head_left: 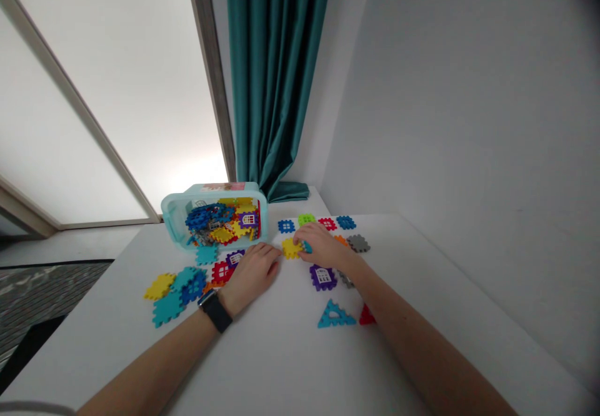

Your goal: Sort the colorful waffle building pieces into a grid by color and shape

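Observation:
My right hand point(319, 245) pinches a small teal plastic building piece point(307, 247) against the edge of a yellow waffle-shaped piece point(290, 248). My left hand point(253, 270) lies flat on the white table point(281, 360), its fingertips close to the yellow piece and holding nothing. Beyond it, a tipped-over pale turquoise plastic box point(213, 216) holds a jumble of colourful pieces. A purple window piece point(322, 277) lies just below my right hand, with a teal triangular piece point(334, 316) and a red triangular piece point(367, 316) nearer me.
Loose teal, yellow, blue and red pieces point(180, 291) lie left of my left wrist. A row of small pieces point(314, 221) and a grey piece point(358, 243) lie beyond my right hand. A grey wall point(445, 122) borders the table's right side, and a teal curtain point(274, 72) hangs behind.

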{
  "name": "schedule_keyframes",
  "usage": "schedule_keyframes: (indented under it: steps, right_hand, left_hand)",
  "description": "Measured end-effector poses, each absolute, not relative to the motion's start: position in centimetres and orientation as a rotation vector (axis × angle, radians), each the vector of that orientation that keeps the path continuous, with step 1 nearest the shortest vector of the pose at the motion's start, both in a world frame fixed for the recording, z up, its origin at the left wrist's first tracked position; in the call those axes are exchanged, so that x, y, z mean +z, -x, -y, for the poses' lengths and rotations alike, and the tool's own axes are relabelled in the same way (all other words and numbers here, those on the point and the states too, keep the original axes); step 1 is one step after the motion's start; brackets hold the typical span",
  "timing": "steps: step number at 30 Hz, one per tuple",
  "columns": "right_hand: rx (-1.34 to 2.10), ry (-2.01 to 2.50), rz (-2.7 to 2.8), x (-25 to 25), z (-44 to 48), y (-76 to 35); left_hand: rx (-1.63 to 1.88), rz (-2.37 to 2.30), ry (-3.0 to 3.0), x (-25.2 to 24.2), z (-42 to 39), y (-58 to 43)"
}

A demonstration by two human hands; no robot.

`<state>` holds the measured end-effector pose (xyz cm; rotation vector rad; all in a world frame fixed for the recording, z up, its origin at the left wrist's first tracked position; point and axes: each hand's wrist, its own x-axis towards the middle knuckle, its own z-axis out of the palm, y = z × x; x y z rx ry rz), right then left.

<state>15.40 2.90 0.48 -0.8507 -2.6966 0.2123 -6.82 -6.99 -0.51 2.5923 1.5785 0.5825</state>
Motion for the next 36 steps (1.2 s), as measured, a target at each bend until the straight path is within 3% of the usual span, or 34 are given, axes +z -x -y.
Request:
schedule_keyframes:
  steps: [36]
  right_hand:
    - [0.223, 0.812, 2.815, 1.06, -2.86, -15.38]
  left_hand:
    - [0.586, -1.515, -2.591, 0.03, 7.63, 6.13]
